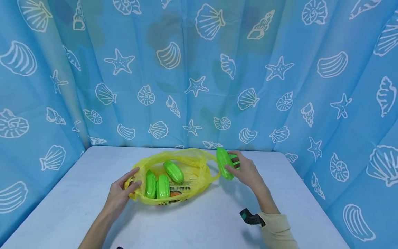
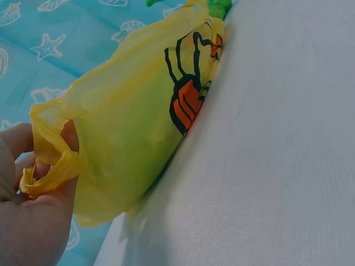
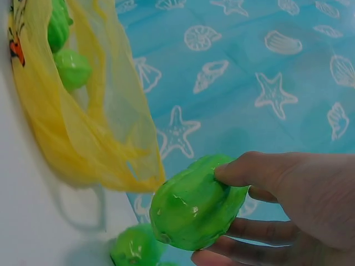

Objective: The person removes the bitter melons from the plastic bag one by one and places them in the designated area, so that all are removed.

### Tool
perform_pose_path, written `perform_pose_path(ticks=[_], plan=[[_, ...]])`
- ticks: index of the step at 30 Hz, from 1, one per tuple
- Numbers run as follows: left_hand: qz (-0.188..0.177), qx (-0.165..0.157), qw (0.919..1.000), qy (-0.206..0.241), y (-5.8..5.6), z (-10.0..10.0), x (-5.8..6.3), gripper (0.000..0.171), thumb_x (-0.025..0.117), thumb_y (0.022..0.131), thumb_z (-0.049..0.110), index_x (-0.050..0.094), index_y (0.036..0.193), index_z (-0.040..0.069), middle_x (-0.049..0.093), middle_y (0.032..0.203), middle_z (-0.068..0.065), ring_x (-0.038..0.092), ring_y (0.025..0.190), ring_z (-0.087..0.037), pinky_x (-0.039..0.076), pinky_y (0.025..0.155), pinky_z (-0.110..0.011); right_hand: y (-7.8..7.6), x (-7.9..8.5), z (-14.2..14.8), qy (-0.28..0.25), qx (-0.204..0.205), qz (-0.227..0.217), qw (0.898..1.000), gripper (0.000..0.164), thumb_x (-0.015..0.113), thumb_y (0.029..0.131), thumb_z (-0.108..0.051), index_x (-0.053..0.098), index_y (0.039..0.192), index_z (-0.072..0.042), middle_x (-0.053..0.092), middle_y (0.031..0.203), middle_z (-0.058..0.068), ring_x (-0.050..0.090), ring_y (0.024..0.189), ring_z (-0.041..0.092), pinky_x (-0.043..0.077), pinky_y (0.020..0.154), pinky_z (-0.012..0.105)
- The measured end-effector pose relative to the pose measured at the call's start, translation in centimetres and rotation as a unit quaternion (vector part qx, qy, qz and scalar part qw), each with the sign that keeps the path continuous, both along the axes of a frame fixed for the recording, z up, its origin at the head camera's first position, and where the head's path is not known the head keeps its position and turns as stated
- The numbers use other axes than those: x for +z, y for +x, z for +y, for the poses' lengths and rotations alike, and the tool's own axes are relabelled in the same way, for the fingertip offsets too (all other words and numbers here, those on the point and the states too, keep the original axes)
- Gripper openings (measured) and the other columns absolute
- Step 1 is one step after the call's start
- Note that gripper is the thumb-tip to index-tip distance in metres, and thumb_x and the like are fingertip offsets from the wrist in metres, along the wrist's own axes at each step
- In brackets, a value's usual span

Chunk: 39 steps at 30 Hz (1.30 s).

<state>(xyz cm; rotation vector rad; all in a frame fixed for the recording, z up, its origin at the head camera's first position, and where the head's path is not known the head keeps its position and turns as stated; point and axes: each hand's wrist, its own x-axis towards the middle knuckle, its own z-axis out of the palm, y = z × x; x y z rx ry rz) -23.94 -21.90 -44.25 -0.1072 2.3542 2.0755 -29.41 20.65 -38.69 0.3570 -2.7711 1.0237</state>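
Observation:
A yellow plastic bag [image 1: 202,176] lies on its side with its mouth held wide. My left hand [image 1: 117,194] grips its left end; the left wrist view shows a bag handle [image 2: 61,169] looped at the fingers. Inside the bag are green ridged toy gourds: one on the left [image 1: 150,185], one beside it [image 1: 163,186] and one farther back [image 1: 174,171]. To the right of the bag, my right hand [image 1: 248,173] holds another green gourd [image 3: 194,202] between thumb and fingers, near the bag's right handle. Behind that hand a further green gourd [image 3: 136,245] is partly hidden.
The white table [image 1: 202,224] carries the bag. A blue curtain [image 1: 217,86] with white shells and starfish hangs along its back and sides. A dark strap device [image 1: 252,218] sits on the right wrist, by a beige sleeve [image 1: 276,230].

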Motion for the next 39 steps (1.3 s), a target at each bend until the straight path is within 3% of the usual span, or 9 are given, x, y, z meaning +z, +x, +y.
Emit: perform_pose_path(ticks=[6,11,19,39], plan=[[-0.006,-0.003,1.0,0.005,-0.1,0.0,0.0,0.062,0.064,0.095,0.032,0.037,0.152,0.026,0.024,0.162,-0.001,0.043,0.117,-0.012,0.051,0.084,-0.011,-0.6,-0.3,1.9,-0.002,-0.027,0.004,1.0,0.056,0.067,0.093,-0.027,0.045,0.143,-0.013,0.066,0.119,0.02,0.067,0.103,0.035,0.058,0.084,0.044],[-0.009,-0.001,1.0,-0.001,-0.1,0.1,0.0,0.062,0.064,0.096,0.032,0.037,0.152,0.026,0.023,0.163,-0.002,0.041,0.123,-0.014,0.05,0.087,-0.009,-0.8,-0.4,2.9,-0.014,-0.044,-0.02,0.999,0.057,0.067,0.093,-0.028,0.044,0.144,-0.014,0.063,0.125,0.021,0.065,0.108,0.036,0.058,0.085,0.044],[-0.004,0.003,0.9999,-0.009,0.1,0.1,0.1,0.062,0.064,0.095,0.034,0.038,0.151,0.027,0.025,0.162,-0.002,0.041,0.12,-0.017,0.05,0.087,-0.009,-1.2,-0.7,4.4,-0.023,-0.055,-0.019,0.998,0.058,0.066,0.094,-0.03,0.043,0.145,-0.015,0.061,0.127,0.023,0.064,0.11,0.039,0.06,0.079,0.041],[0.006,-0.003,0.9999,-0.013,0.3,0.1,0.1,0.062,0.064,0.095,0.035,0.039,0.151,0.025,0.026,0.161,-0.002,0.04,0.119,-0.017,0.05,0.084,-0.009,-2.1,-2.3,7.2,-0.056,-0.126,0.025,0.99,0.054,0.063,0.095,-0.034,0.048,0.143,-0.013,0.061,0.127,0.028,0.066,0.106,0.042,0.061,0.073,0.039]])
